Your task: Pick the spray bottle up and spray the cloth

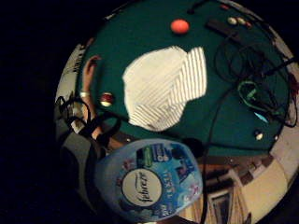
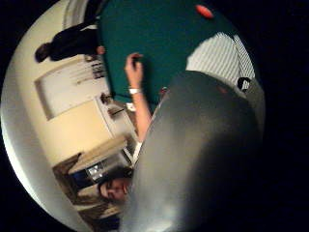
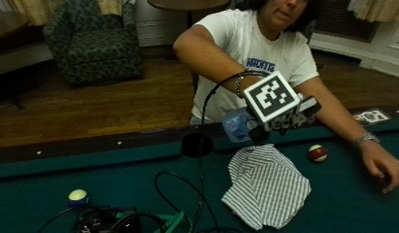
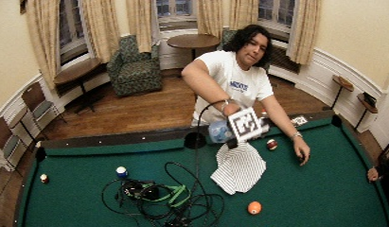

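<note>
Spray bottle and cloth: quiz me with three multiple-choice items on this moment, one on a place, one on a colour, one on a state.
1. Where is the spray bottle?
A. Standing on the felt beside the cloth
B. Held up above the table's near rail, over the cloth's edge
C. Lying in a corner pocket

2. What does the cloth look like?
A. Plain red
B. Solid black
C. White with thin dark stripes

3. What is the bare hand doing?
A. Resting on the green felt
B. Pinching the cloth
C. Holding the striped ball

Key: 1 B, the right hand holds the bottle clear of the felt. 2 C, stripes show in the outside view. 3 A, it lies on the felt, apart from the striped ball.
</note>
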The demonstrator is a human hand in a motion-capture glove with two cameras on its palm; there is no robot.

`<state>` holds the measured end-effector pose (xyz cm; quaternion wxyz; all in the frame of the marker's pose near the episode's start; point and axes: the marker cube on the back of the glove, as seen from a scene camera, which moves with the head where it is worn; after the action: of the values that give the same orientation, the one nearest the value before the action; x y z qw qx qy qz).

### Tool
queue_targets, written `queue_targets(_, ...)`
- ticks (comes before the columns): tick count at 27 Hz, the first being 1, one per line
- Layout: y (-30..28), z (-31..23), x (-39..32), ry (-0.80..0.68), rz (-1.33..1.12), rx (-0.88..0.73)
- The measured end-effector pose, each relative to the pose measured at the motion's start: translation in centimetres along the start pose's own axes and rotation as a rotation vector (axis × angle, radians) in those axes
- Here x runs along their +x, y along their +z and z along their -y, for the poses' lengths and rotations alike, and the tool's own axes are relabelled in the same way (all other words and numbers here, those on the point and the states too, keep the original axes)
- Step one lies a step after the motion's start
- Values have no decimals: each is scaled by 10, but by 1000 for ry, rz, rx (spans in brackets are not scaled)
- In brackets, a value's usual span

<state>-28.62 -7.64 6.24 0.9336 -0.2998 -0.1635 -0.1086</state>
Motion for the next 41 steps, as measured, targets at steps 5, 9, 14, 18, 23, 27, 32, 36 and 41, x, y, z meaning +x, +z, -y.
queue_targets(5,-30,-25,-29,-237,200,151)
queue_targets(9,-31,-38,-40,-414,361,238)
queue_targets(14,-6,-28,-46,-531,527,314)
queue_targets(18,21,-5,-51,-547,579,349)
queue_targets(23,51,28,-61,-543,619,413)
queue_targets(27,72,54,-69,-519,651,479)
queue_targets(32,103,86,-78,-484,657,587)
queue_targets(36,129,110,-81,-459,658,619)
queue_targets(41,153,133,-79,-419,639,610)
